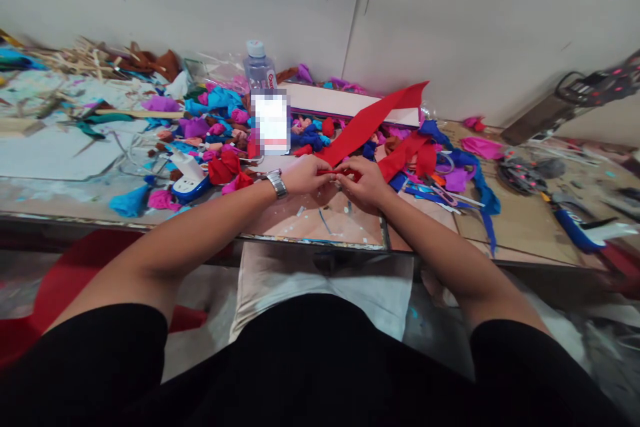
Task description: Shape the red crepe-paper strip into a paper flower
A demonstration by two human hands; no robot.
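Observation:
My left hand, with a metal watch on its wrist, meets my right hand over the front part of the table. Both hands have their fingers pinched together on the end of a red crepe paper strip. The strip's long part slants up and away to the right, behind my hands. Between the fingertips its end looks narrow and bunched, though the fingers partly cover it. A second red piece lies just beyond my right hand. Beneath my hands the tabletop carries small scraps.
Crumpled colourful paper pieces are heaped behind my hands. A plastic bottle and a blurred-out bright screen stand there. Left are a blue-and-white power strip and green-handled pliers; right, scissors and cardboard.

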